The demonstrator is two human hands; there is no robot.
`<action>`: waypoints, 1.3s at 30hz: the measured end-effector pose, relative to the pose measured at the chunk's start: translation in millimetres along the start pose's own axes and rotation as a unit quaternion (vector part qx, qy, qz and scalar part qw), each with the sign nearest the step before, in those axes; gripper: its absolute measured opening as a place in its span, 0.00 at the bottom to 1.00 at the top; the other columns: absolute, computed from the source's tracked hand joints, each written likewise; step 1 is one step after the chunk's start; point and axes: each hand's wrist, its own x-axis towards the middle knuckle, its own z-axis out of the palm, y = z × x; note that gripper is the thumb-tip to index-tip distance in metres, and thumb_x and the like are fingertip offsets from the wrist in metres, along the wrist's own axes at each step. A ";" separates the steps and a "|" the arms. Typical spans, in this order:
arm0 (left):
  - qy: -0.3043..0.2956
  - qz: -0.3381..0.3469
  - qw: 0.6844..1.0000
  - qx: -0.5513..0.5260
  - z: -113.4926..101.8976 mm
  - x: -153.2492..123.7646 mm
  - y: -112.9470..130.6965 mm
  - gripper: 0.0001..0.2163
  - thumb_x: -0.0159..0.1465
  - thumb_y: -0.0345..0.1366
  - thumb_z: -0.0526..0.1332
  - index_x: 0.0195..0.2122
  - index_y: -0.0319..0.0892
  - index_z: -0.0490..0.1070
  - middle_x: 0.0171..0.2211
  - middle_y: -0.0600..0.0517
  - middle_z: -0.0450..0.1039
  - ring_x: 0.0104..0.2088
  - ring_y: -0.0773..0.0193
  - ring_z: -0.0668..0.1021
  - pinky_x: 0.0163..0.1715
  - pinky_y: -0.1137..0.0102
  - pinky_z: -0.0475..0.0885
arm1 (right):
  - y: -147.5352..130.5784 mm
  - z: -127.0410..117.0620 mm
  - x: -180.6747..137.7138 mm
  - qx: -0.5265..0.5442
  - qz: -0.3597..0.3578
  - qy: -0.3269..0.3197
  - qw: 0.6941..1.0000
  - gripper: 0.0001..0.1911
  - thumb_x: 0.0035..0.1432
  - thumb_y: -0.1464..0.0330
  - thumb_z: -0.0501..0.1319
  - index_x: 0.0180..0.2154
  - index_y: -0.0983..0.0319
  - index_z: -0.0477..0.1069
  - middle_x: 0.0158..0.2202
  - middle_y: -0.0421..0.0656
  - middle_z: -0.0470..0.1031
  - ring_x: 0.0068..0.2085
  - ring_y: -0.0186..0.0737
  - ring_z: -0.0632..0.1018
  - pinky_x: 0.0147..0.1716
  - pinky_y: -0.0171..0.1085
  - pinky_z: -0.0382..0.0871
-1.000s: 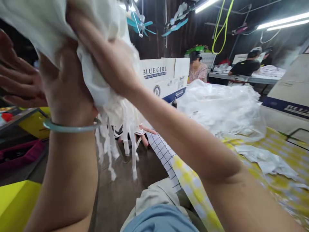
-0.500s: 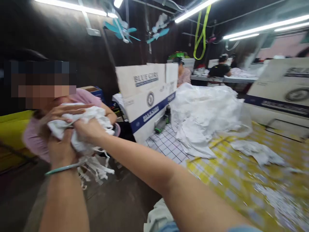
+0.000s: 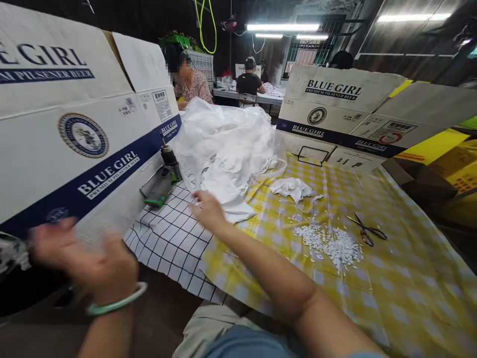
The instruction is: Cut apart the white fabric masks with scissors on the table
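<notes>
My left hand (image 3: 93, 263), with a pale green bangle at its wrist, is raised at the lower left. Its fingers are spread and blurred, and nothing shows in them. My right hand (image 3: 209, 213) reaches over the table to the left edge of a heap of white cloth (image 3: 227, 186). The fingers of that hand are slightly bent and apart; whether they touch the cloth is unclear. The heap spills out of a clear plastic bag (image 3: 227, 119). A separate crumpled white cloth (image 3: 292, 189) lies on the yellow checked tablecloth (image 3: 402, 298).
Black scissors (image 3: 367, 229) lie beside many small white pieces (image 3: 331, 243). A grey-green device (image 3: 160, 184) stands against the left printed carton (image 3: 119, 124). Another carton (image 3: 335, 114) stands behind the table, near a black wire frame (image 3: 313, 155). Two people (image 3: 192, 84) sit farther back.
The view has swung right. Both hands have come away from the white cloth bundle near the person at left. My right hand has moved to the heap; my left hand has opened.
</notes>
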 end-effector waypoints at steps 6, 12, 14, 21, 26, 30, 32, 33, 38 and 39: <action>-0.300 0.189 0.935 0.013 167.0 11.8 44.0 0.23 0.56 0.19 0.53 0.51 0.41 0.70 0.58 0.41 0.67 0.62 0.50 0.67 0.61 0.53 0.65 | 114.4 -82.0 -3.7 -0.108 0.110 0.117 0.981 0.10 0.49 0.68 0.66 0.33 0.61 0.68 0.42 0.51 0.72 0.52 0.55 0.71 0.50 0.51 0.64; -0.496 0.291 0.818 0.016 252.6 63.0 58.7 0.13 0.51 0.20 0.58 0.34 0.41 0.76 0.47 0.44 0.77 0.57 0.51 0.73 0.61 0.54 0.64 | 109.0 -112.4 -40.0 -0.115 -0.015 0.105 0.988 0.08 0.49 0.76 0.57 0.28 0.59 0.60 0.31 0.38 0.68 0.36 0.37 0.72 0.39 0.34 0.66; -0.512 0.306 0.803 0.016 249.6 80.4 72.8 0.09 0.55 0.23 0.57 0.32 0.40 0.74 0.38 0.48 0.78 0.47 0.58 0.78 0.55 0.62 0.69 | 106.7 -126.1 -57.4 -0.124 -0.045 0.101 0.986 0.09 0.48 0.77 0.55 0.28 0.58 0.59 0.31 0.38 0.66 0.34 0.36 0.70 0.36 0.33 0.65; -0.478 0.296 0.826 0.038 166.5 96.1 99.9 0.06 0.63 0.33 0.55 0.38 0.42 0.70 0.25 0.54 0.70 0.24 0.65 0.71 0.28 0.70 0.66 | 124.9 -143.2 -122.4 -0.190 -0.033 0.097 0.976 0.11 0.49 0.81 0.53 0.30 0.59 0.62 0.36 0.46 0.69 0.39 0.45 0.71 0.40 0.41 0.66; -0.582 0.171 0.795 -0.016 102.6 14.5 81.3 0.08 0.66 0.38 0.56 0.31 0.43 0.67 0.20 0.57 0.67 0.20 0.68 0.68 0.22 0.73 0.60 | 114.5 -131.2 -150.5 -0.178 -0.033 0.066 0.981 0.25 0.53 0.67 0.67 0.51 0.59 0.63 0.51 0.51 0.70 0.53 0.53 0.70 0.53 0.50 0.65; -0.574 0.092 0.809 -0.082 78.0 -31.9 85.7 0.09 0.68 0.37 0.54 0.32 0.42 0.66 0.21 0.58 0.66 0.21 0.70 0.66 0.23 0.75 0.60 | 97.6 -107.1 -127.5 -0.157 -0.109 0.052 0.980 0.28 0.56 0.64 0.66 0.57 0.59 0.62 0.59 0.52 0.66 0.60 0.52 0.66 0.59 0.50 0.60; -0.555 0.090 0.821 -0.093 69.5 -36.9 88.3 0.09 0.69 0.37 0.55 0.32 0.42 0.67 0.22 0.58 0.65 0.21 0.71 0.65 0.23 0.74 0.59 | 94.0 -101.2 -110.8 -0.155 -0.137 0.049 0.977 0.15 0.56 0.73 0.61 0.46 0.59 0.69 0.51 0.50 0.73 0.55 0.50 0.70 0.55 0.49 0.62; -0.553 0.086 0.824 -0.092 65.7 -36.4 88.5 0.08 0.69 0.37 0.55 0.33 0.42 0.67 0.22 0.57 0.65 0.21 0.71 0.65 0.23 0.74 0.58 | 92.7 -101.7 -104.5 -0.147 -0.148 0.057 0.976 0.11 0.55 0.76 0.59 0.41 0.59 0.70 0.46 0.48 0.75 0.51 0.48 0.72 0.52 0.48 0.63; -0.627 -0.086 0.752 -0.184 58.6 -27.2 86.3 0.12 0.69 0.43 0.54 0.37 0.42 0.72 0.23 0.56 0.67 0.23 0.69 0.68 0.24 0.74 0.63 | 80.5 -128.9 -105.0 -0.087 -0.154 0.078 0.981 0.10 0.54 0.78 0.55 0.34 0.58 0.68 0.35 0.44 0.73 0.42 0.42 0.74 0.47 0.42 0.66; -0.645 -0.141 0.719 -0.216 60.3 -26.3 86.7 0.13 0.69 0.44 0.54 0.35 0.42 0.72 0.23 0.55 0.67 0.23 0.69 0.68 0.24 0.74 0.64 | 77.5 -136.4 -108.7 -0.068 -0.130 0.069 0.987 0.09 0.55 0.77 0.55 0.35 0.58 0.68 0.35 0.43 0.73 0.41 0.41 0.73 0.46 0.41 0.66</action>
